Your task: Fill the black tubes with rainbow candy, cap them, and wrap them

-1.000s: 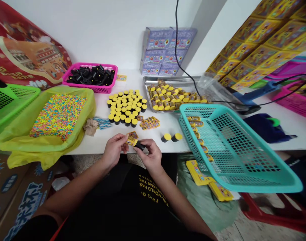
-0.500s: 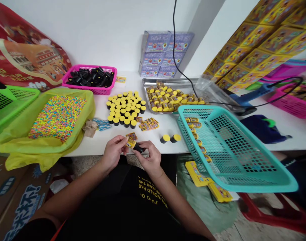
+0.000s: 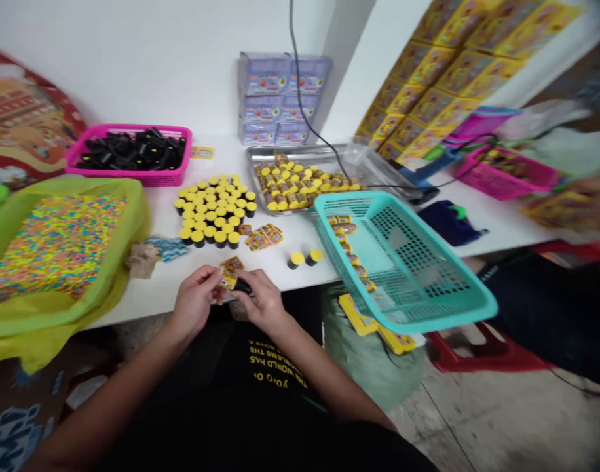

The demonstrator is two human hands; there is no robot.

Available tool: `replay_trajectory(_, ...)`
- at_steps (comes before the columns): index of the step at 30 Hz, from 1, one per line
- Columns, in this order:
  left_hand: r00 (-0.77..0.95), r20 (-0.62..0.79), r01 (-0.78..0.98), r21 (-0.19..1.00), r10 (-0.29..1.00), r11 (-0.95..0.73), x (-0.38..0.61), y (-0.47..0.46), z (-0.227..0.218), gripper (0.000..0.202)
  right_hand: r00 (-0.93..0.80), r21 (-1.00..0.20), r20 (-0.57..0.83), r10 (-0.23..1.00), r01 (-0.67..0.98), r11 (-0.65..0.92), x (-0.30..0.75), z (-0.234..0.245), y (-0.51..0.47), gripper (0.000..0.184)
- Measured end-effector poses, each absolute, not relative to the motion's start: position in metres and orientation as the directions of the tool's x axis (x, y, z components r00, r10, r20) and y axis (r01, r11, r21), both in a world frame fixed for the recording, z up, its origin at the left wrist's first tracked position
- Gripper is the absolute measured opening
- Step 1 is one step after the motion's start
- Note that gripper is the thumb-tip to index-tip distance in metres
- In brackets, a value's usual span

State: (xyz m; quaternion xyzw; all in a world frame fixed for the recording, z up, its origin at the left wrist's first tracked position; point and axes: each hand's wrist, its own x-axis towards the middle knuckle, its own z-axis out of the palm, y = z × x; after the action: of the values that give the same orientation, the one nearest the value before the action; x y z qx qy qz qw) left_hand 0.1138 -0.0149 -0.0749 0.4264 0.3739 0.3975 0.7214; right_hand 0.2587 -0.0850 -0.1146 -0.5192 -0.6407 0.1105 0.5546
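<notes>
At the table's front edge, my left hand [image 3: 196, 298] pinches a yellow printed label [image 3: 227, 282]. My right hand [image 3: 264, 303] grips a small black cylindrical container [image 3: 242, 286], and the label lies against its side. Just beyond my fingers is another printed label [image 3: 232, 263] on the table. Farther off stand a cluster of black containers with yellow tops [image 3: 214, 210] and a small spread of loose labels [image 3: 264, 237]. Two more yellow-topped containers [image 3: 304, 259] stand apart to the right. Fingers partly cover the held container.
A teal basket [image 3: 408, 318] with several labelled containers overhangs the table edge at right. Behind are a metal tray [image 3: 253, 157] of labelled containers and a pink basket [image 3: 128, 177] of black parts. Left is a yellow-lined bin of candy [image 3: 64, 242]. A co-worker's hand [image 3: 599, 200] shows far right.
My view has swung right, so the table things sit farther left, and a co-worker's hand with yellow packaging has come into view. My hands keep nearly the same hold on label and container.
</notes>
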Motion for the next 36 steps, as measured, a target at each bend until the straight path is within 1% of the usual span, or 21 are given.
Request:
replay_trajectory(2, 0.415, -0.204, -0.242, 0.915, 0.887, 0.324, 0.113, -0.014, -0.075, 0.029, 0.123, -0.692, 0.616, 0.778, 0.556, 0.46, 0.259, -0.115, -0.083, 0.035)
replay_trajectory(5, 0.436, -0.182, -0.25, 0.916, 0.881, 0.313, 0.114, -0.012, -0.074, 0.026, 0.155, -0.687, 0.639, 0.753, 0.556, 0.468, 0.26, -0.115, -0.08, 0.03)
replay_trajectory(7, 0.417, -0.132, -0.296, 0.916, 0.9, 0.271, 0.115, -0.011, -0.073, 0.025, 0.224, -0.725, 0.628, 0.746, 0.518, 0.455, 0.261, -0.114, -0.079, 0.027)
replay_trajectory(9, 0.349, -0.069, -0.365, 0.908, 0.935, 0.204, 0.117, -0.012, -0.072, 0.028, 0.333, -0.807, 0.56, 0.759, 0.427, 0.408, 0.261, -0.113, -0.079, 0.023)
replay_trajectory(11, 0.269, -0.035, -0.419, 0.896, 0.962, 0.15, 0.119, -0.014, -0.071, 0.031, 0.452, -0.91, 0.414, 0.79, 0.232, 0.344, 0.261, -0.112, -0.08, 0.021)
replay_trajectory(13, 0.258, -0.043, -0.416, 0.897, 0.965, 0.151, 0.122, -0.017, -0.071, 0.03, 0.512, -0.952, 0.24, 0.825, -0.044, 0.304, 0.261, -0.112, -0.079, 0.022)
replay_trajectory(15, 0.324, -0.066, -0.355, 0.916, 0.944, 0.185, 0.127, -0.018, -0.071, 0.029, 0.504, -0.911, 0.103, 0.858, -0.298, 0.284, 0.26, -0.111, -0.076, 0.025)
replay_trajectory(16, 0.361, -0.069, -0.32, 0.927, 0.93, 0.194, 0.13, -0.018, -0.071, 0.028, 0.488, -0.879, 0.058, 0.871, -0.388, 0.276, 0.259, -0.11, -0.075, 0.026)
replay_trajectory(18, 0.42, -0.061, -0.27, 0.944, 0.905, 0.189, 0.136, -0.019, -0.071, 0.025, 0.456, -0.828, -0.002, 0.89, -0.5, 0.254, 0.257, -0.107, -0.073, 0.028)
replay_trajectory(20, 0.433, -0.042, -0.248, 0.955, 0.9, 0.164, 0.141, -0.019, -0.071, 0.023, 0.434, -0.804, -0.036, 0.9, -0.547, 0.232, 0.254, -0.104, -0.072, 0.03)
replay_trajectory(22, 0.416, -0.027, -0.23, 0.964, 0.909, 0.134, 0.144, -0.019, -0.072, 0.022, 0.437, -0.797, -0.043, 0.898, -0.558, 0.233, 0.251, -0.1, -0.071, 0.03)
replay_trajectory(27, 0.411, 0.037, -0.221, 0.973, 0.911, 0.061, 0.147, -0.023, -0.077, 0.019, 0.461, -0.793, -0.001, 0.887, -0.541, 0.28, 0.246, -0.096, -0.069, 0.028)
replay_trajectory(30, 0.41, 0.076, -0.206, 0.978, 0.909, 0.011, 0.145, -0.023, -0.078, 0.019, 0.46, -0.788, -0.001, 0.888, -0.547, 0.282, 0.245, -0.096, -0.068, 0.027)
replay_trajectory(34, 0.477, 0.023, -0.195, 0.978, 0.879, 0.08, 0.138, -0.02, -0.074, 0.022, 0.429, -0.778, -0.017, 0.903, -0.574, 0.257, 0.246, -0.095, -0.067, 0.026)
replay_trajectory(36, 0.451, 0.011, -0.24, 0.964, 0.892, 0.11, 0.136, -0.016, -0.071, 0.025, 0.394, -0.768, -0.016, 0.919, -0.593, 0.241, 0.247, -0.092, -0.066, 0.026)
